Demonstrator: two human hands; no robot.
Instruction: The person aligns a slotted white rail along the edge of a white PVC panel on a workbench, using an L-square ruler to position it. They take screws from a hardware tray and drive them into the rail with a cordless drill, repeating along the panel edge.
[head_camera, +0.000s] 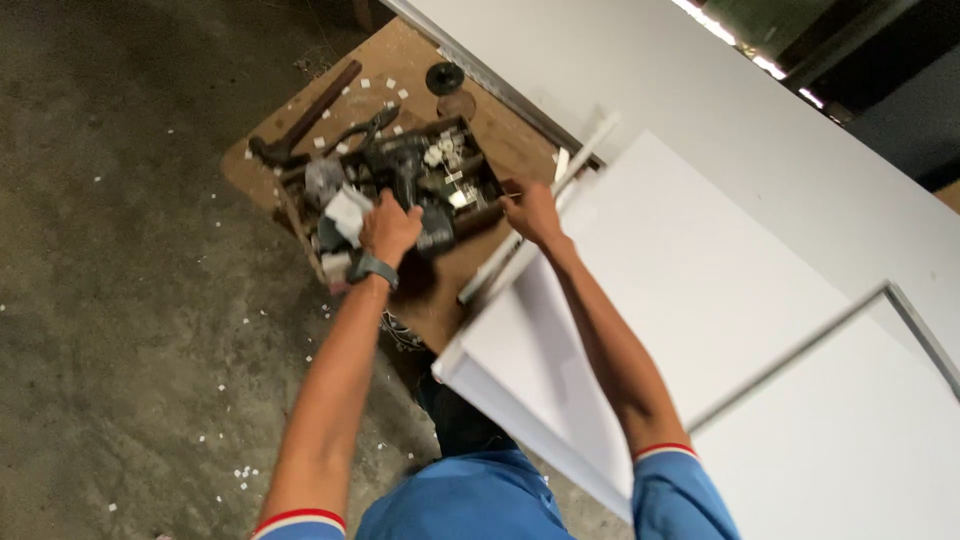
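My left hand (390, 225), with a dark watch (372, 268) on the wrist, is curled down inside a wooden tool tray (487, 215). It closes around the black power drill (405, 165) lying there. My right hand (532, 212) is at the tray's right rim, its fingers bent near the rim and beside a white strip (500, 265). Motion blur hides whether it holds anything. A white panel (700, 280) lies under my right forearm.
The tray holds small white pieces, a grey part and other tools, and rests on a brown wooden board (395, 60). On that board lie a hammer (305, 125) and a black round part (445, 76). A large white board (720, 100) spans the right. White chips dot the concrete floor (120, 300).
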